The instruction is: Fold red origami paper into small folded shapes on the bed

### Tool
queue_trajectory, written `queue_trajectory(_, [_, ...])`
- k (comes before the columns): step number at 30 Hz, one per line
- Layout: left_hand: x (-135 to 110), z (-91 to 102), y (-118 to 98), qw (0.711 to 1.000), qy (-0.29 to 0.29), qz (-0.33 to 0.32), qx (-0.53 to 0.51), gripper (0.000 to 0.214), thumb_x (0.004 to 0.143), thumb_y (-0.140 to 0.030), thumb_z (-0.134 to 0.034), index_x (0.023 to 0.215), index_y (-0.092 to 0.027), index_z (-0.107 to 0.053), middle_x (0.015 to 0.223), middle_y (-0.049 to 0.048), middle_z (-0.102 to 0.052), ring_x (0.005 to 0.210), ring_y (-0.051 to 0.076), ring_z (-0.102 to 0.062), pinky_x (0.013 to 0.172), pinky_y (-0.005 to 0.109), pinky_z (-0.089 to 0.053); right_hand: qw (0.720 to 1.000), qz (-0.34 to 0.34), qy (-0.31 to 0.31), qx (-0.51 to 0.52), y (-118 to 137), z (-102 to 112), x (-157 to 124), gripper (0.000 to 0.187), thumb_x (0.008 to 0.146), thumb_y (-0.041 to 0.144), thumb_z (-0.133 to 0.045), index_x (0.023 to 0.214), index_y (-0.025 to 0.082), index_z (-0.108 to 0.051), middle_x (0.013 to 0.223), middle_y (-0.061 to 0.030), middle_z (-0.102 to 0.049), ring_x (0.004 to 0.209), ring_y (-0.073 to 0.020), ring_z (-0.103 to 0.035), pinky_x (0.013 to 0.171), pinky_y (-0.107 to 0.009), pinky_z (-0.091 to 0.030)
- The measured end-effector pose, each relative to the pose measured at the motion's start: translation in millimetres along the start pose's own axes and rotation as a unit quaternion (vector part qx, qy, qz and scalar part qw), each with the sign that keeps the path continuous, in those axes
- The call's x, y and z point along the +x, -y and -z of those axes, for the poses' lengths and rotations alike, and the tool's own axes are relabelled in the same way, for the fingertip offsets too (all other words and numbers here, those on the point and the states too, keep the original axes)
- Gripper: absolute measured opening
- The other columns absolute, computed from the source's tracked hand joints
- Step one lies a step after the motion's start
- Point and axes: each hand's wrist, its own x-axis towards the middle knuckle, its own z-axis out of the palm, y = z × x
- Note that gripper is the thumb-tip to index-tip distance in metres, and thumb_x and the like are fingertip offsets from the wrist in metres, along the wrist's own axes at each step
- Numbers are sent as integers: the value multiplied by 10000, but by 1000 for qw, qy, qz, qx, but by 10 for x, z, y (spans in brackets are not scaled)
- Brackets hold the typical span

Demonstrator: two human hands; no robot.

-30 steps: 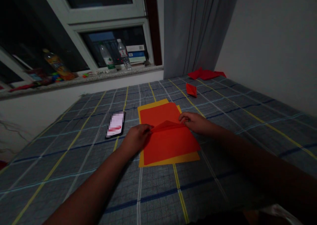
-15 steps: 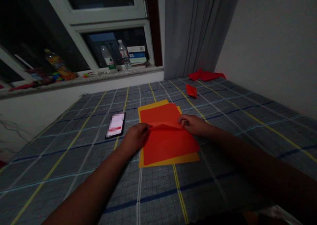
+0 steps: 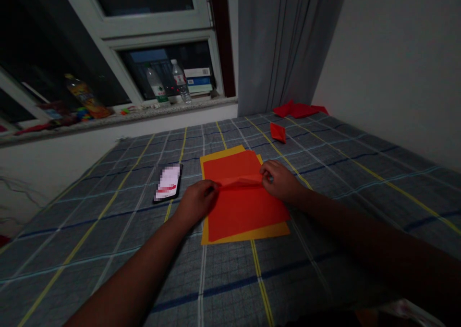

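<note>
A red sheet of paper lies on an orange sheet and a yellow sheet, stacked on the plaid bedcover. Its far part is folded back toward me into a narrow flap. My left hand pinches the flap's left end, fingers closed on it. My right hand pinches the flap's right end, fingers closed too. Both hands rest low on the stack.
A phone lies left of the stack. A small folded red piece and more red paper lie farther back near the grey curtain. Bottles and books stand on the window sill. A white wall runs along the right.
The raised red flap has been pressed lower and flatter onto the sheet. Both hands have stayed at its ends, my right one shifting slightly.
</note>
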Motion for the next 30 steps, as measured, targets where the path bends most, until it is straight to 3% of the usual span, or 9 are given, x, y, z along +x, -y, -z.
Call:
queue_trajectory(7, [20, 26, -1, 999, -12, 36, -17, 152, 886, -273, -560, 956, -221, -685, 971, 47, -751, 878, 221, -697, 791, 334, -518, 1000, 5, -6, 7, 72, 50, -15, 151, 781, 159, -601, 761, 232, -470, 783, -37, -578, 781, -212, -551, 747, -337, -408])
queue_trajectory(11, [26, 20, 21, 999, -5, 25, -29, 151, 894, -289, -560, 950, -226, -685, 991, 48, -749, 897, 220, -695, 804, 333, -520, 1000, 8, 24, 11, 29, 11, -4, 115, 794, 142, -600, 848, 218, -532, 902, -70, -611, 905, -235, -572, 835, -364, -441])
queue_trajectory(20, [36, 13, 71, 1000, 6, 3, -28, 157, 904, -285, -552, 966, -219, -680, 1022, 49, -741, 940, 219, -685, 845, 336, -512, 998, 2, 58, 38, -46, -57, 0, 265, 822, 132, -597, 1083, 167, -570, 1114, -130, -615, 1097, -270, -564, 994, -427, -444])
queue_trajectory(30, [39, 26, 59, 999, 8, -4, -37, 146, 908, -265, -562, 973, -235, -689, 1029, 43, -746, 960, 217, -691, 876, 350, -524, 996, -6, 77, 51, -94, -100, 4, 292, 815, 92, -594, 1093, 182, -576, 1114, -114, -646, 1059, -253, -594, 951, -419, -468])
